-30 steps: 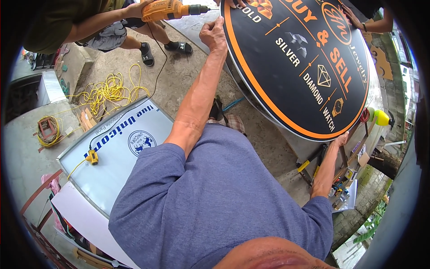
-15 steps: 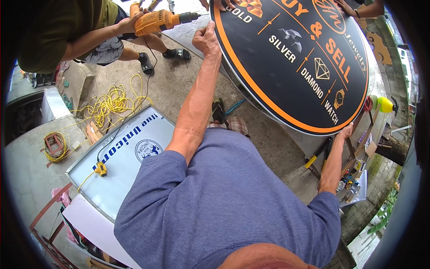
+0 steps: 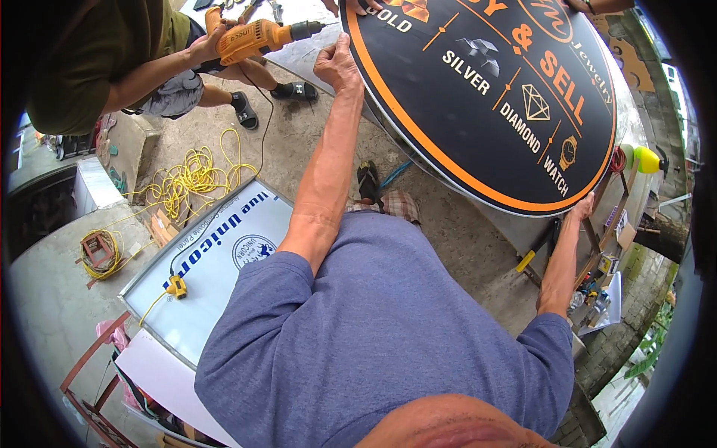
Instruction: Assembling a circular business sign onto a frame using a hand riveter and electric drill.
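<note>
A big round sign (image 3: 463,134), black with an orange ring, silver rim and printed pictures, lies tilted in front of me. My left hand (image 3: 340,69) grips its left edge, thumb up along the rim. Low on the right side of the rim, my right hand (image 3: 581,206) holds the edge, its fingers partly hidden beneath. Just beyond my left hand, another person's hand grasps an orange power drill (image 3: 254,40), its bit pointing at the sign's edge. More hands of other people (image 3: 358,6) touch the sign's far edge.
A table (image 3: 299,60) with tools extends under the sign. On the left lie a tangled yellow cord (image 3: 190,183), a framed white panel (image 3: 205,246) and a yellow socket (image 3: 177,287). A yellow-handled tool (image 3: 526,260) and a yellow-green bottle (image 3: 648,160) are on the right.
The sign shifts slightly left and up in view, with both my hands still on its rim. The drill stays close to the same edge, a little further left.
</note>
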{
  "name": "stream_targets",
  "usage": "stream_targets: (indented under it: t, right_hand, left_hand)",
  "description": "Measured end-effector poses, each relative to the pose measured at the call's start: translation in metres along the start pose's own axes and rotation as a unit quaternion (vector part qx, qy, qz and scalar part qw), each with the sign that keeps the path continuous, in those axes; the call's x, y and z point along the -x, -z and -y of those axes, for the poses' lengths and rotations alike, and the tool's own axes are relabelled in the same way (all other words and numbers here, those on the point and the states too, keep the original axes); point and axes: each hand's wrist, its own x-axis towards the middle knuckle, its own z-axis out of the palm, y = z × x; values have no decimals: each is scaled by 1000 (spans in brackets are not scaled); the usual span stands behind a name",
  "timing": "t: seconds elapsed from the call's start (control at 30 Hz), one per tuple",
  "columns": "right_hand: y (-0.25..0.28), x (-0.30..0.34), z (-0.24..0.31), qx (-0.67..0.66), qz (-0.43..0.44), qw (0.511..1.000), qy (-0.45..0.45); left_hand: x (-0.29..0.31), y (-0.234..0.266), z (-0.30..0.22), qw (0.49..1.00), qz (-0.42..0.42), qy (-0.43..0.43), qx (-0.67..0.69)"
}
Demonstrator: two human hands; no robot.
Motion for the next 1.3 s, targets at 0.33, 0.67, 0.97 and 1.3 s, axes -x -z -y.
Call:
stream_targets:
  t: [0.33,0.67,0.97,1.3]
  right_hand:
    - [0,7,8,3,-4,1000,-28]
    - [-2,16,18,5,-17,999,-40]
    - [0,-1,0,-13,-4,999,-33]
    - [-1,-3,-3,0,-24,999,-28]
  left_hand:
    - [1,0,1,1000,3,-7,4]
    - [0,0,1,1000,2,0,-3]
    - [2,0,-3,1000,5,13,-10]
    - [-2,1,3,1000,0,-6,-19]
